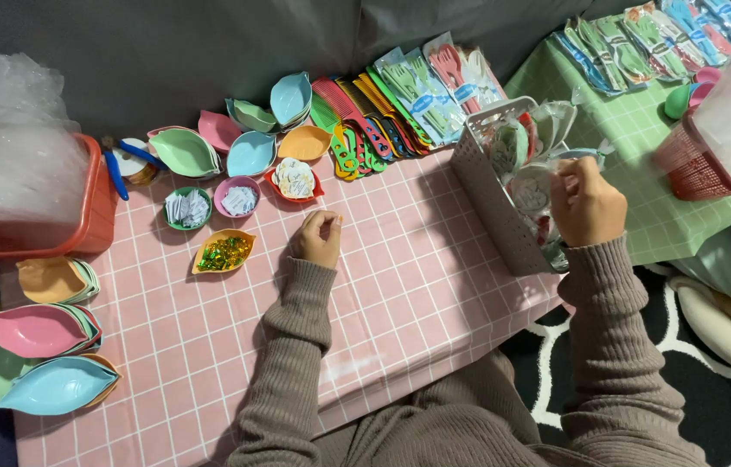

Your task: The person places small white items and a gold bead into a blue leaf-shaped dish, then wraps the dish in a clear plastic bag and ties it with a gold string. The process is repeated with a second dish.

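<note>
surface: a low table (417, 259) under a pink cloth with a white grid. a second table with a green checked cloth (642, 130) stands to your right. a dark grey backdrop runs behind both; black-and-white patterned floor shows by your knees.

your left hand (318, 238) rests on the pink cloth, fingers curled loosely inward, thumb meeting fingertips; you cannot tell whether anything small is pinched there. your right hand (586, 203) is closed around a clear-wrapped packet (532, 188) at the top of the grey perforated basket (491, 203), which stands at the right edge of the pink table, full of similar packets.

counts, near the left hand: four small filled dishes. one green round dish of white slips (186, 208), one pink round dish of white slips (237, 199), one red dish of paper pieces (294, 180), one yellow leaf-shaped dish of green and gold bits (224, 252).

behind them: loose leaf-shaped plates (253, 138) in green, pink, blue and orange, about seven stacks or singles. at the left edge, four more stacks of leaf plates (50, 333).

a row of coloured combs (365, 121), too overlapped to count; packaged cutlery sets (435, 82) beside them and more on the green table.

two red baskets holding clear plastic bags: one far left (54, 220), one far right (698, 164).
</note>
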